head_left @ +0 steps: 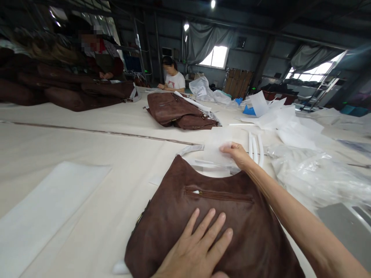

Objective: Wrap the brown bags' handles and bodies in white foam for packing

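A dark brown leather-look handbag point(249, 227) lies on the pale table with a zipped pocket point(218, 194) facing up. My left hand point(199, 243) rests flat on the bag below that zip, fingers spread. Beyond the bag's curved top edge, my right hand point(235, 152) pinches a thin translucent white sheet point(216, 141), which is blurred and hard to separate from the table. A strap wrapped in whitish covering point(193, 148) rises from the bag's left top corner. White strips also show inside the strap opening.
Farther back lies another brown handbag point(165, 110), with a pile of brown bags point(78, 92) at left. Loose white sheets point(278, 116), clear plastic point(315, 170) and white tubes point(255, 148) occupy the right. A white sheet point(55, 200) lies left. Two people are across the table.
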The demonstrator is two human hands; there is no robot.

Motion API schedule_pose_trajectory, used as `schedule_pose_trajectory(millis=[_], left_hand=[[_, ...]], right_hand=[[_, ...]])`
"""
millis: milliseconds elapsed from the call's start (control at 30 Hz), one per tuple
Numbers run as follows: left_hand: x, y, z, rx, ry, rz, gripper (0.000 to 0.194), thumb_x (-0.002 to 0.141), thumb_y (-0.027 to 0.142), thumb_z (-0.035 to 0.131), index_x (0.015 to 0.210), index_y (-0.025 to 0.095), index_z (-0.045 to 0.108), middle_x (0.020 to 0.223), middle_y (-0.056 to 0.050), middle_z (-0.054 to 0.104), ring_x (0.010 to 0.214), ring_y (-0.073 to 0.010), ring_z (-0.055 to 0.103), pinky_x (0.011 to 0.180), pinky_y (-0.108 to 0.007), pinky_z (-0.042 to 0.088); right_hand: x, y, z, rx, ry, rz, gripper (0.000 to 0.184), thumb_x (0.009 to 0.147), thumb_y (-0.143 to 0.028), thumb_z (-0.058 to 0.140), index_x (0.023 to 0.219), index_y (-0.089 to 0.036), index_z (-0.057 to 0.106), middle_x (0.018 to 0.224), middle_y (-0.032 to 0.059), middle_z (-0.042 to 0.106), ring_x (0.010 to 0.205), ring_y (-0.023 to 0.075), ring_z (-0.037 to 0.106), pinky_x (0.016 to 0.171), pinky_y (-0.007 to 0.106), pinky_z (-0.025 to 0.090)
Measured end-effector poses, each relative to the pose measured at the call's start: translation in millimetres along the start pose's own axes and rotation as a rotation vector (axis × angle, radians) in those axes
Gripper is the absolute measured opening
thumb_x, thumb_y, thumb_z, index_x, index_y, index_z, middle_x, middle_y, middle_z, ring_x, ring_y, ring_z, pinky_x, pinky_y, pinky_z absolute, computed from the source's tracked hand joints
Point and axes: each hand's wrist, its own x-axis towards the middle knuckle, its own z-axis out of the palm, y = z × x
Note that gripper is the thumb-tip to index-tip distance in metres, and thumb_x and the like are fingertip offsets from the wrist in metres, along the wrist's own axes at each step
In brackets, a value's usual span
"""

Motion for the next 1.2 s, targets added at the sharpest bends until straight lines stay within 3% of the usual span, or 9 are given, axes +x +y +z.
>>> schedule_pose_trajectory(millis=[167,367,500,600,700,800,900,1067,1200], left_hand=[[5,5,-19.6,-0.178,-0.109,-0.074,0.072,0.088,0.051,0.063,0.148,0.022,0.037,0.157,-0.01,0.032,0.143,-0.0331,0.032,0.118,-0.056,0.024],[9,6,-17.7,-0.331,0.037,-0.151,0.041,0.097,0.039,0.053,0.133,0.021,0.053,0.134,-0.008,0.06,0.13,-0.0271,0.05,0.119,-0.055,0.024],[5,9,-11.9,-0.408,0.213,-0.208,0.029,0.097,0.026,0.052,0.123,0.015,0.055,0.123,-0.012,0.063,0.121,-0.025,0.055,0.113,-0.048,0.039],[2,10,-7.8,-0.491,0.414,-0.384,0.021,0.093,0.019,0.053,0.113,0.016,0.054,0.109,-0.012,0.062,0.108,-0.0235,0.059,0.094,-0.04,0.052],[2,10,-6.9,-0.488,0.629,-0.544,0.033,0.088,0.02,0.057,0.12,0.017,0.049,0.12,-0.015,0.056,0.116,-0.0265,0.055,0.097,-0.047,0.05],[1,8,-8.0,-0.441,0.543,-0.469,0.042,0.085,0.015,0.056,0.126,0.018,0.051,0.14,-0.016,0.049,0.138,-0.0309,0.038,0.113,-0.058,0.033],[-1,7,-7.5,-0.459,0.42,-0.314,0.022,0.083,0.007,0.052,0.098,0.019,0.063,0.127,-0.009,0.065,0.139,-0.0288,0.041,0.119,-0.061,0.019],[-5,7,-5.8,-0.484,0.375,-0.159,0.019,0.084,0.006,0.05,0.094,0.016,0.062,0.116,-0.009,0.071,0.122,-0.0242,0.059,0.119,-0.058,0.024],[-6,7,-8.0,-0.455,0.298,-0.128,0.022,0.083,0.005,0.047,0.093,0.016,0.063,0.118,-0.01,0.07,0.119,-0.0226,0.062,0.119,-0.055,0.027]], right_hand=[[-96,-7,-10,-0.316,-0.085,-0.326,0.027,0.085,-0.039,0.068,0.101,-0.018,0.071,0.101,0.0062,0.073,0.095,0.0222,0.067,0.093,0.037,0.051],[-181,22,-13,-0.706,-0.331,-0.767,0.039,0.098,-0.02,0.045,0.136,-0.02,0.056,0.14,0.0116,0.057,0.134,0.024,0.049,0.116,0.047,0.035],[-196,28,-10,-0.886,-0.351,-0.788,0.051,0.098,-0.011,0.038,0.147,-0.026,0.043,0.149,0.01,0.047,0.142,0.0228,0.036,0.117,0.052,0.031],[-197,27,-8,-0.869,-0.36,-0.782,0.049,0.098,-0.014,0.041,0.146,-0.025,0.044,0.15,0.011,0.044,0.142,0.024,0.036,0.117,0.053,0.03],[-196,28,-8,-0.828,-0.402,-0.78,0.051,0.097,-0.012,0.043,0.145,-0.026,0.045,0.151,0.0099,0.043,0.143,0.0244,0.035,0.117,0.053,0.029],[-195,29,-9,-0.818,-0.486,-0.756,0.062,0.089,-0.003,0.04,0.146,-0.027,0.045,0.154,0.0079,0.039,0.145,0.0238,0.029,0.118,0.054,0.026],[-197,28,-11,-0.845,-0.593,-0.713,0.073,0.079,0.004,0.039,0.146,-0.024,0.044,0.157,0.0077,0.033,0.148,0.0231,0.022,0.119,0.054,0.021],[-201,22,-12,-0.939,-0.65,-0.699,0.067,0.084,-0.001,0.041,0.148,-0.021,0.04,0.159,0.0092,0.027,0.149,0.0242,0.018,0.119,0.054,0.018],[-211,15,-11,-1.016,-0.582,-0.695,0.064,0.09,-0.005,0.042,0.15,-0.024,0.035,0.158,0.0089,0.029,0.147,0.0248,0.023,0.118,0.055,0.021]])
